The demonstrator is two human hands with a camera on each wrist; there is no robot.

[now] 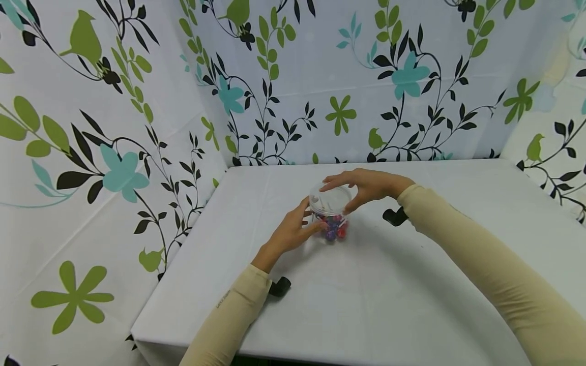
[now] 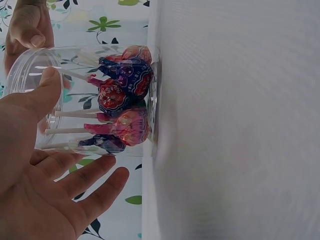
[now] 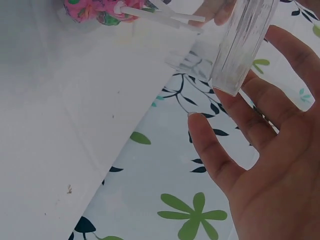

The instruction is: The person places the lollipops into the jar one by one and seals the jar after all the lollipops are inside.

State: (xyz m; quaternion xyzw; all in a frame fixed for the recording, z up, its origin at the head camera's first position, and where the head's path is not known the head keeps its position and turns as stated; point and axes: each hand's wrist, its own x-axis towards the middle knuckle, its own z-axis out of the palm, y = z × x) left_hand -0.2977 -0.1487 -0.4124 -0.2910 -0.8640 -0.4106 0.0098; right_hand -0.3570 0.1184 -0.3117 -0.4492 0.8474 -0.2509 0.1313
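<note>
A clear round jar (image 1: 330, 223) with several wrapped lollipops (image 2: 122, 95) stands on the white table. Their wrappers are red, pink and dark blue, and the white sticks point up toward the mouth. My left hand (image 1: 293, 229) holds the jar from its left side, thumb (image 2: 47, 82) across the near side near the top, other fingers spread round behind. The clear lid (image 3: 245, 47) is at the jar's mouth. From the right, my right hand (image 1: 368, 187) grips its rim between the thumb and fingers; one finger (image 3: 202, 132) stands off from it.
A white cloth covers the table (image 1: 412, 284). Patterned curtains (image 1: 293, 91) with leaves, birds and flowers hang behind and at both sides. A small black camera (image 1: 280, 287) sits under the left wrist, and another black camera (image 1: 394, 217) under the right.
</note>
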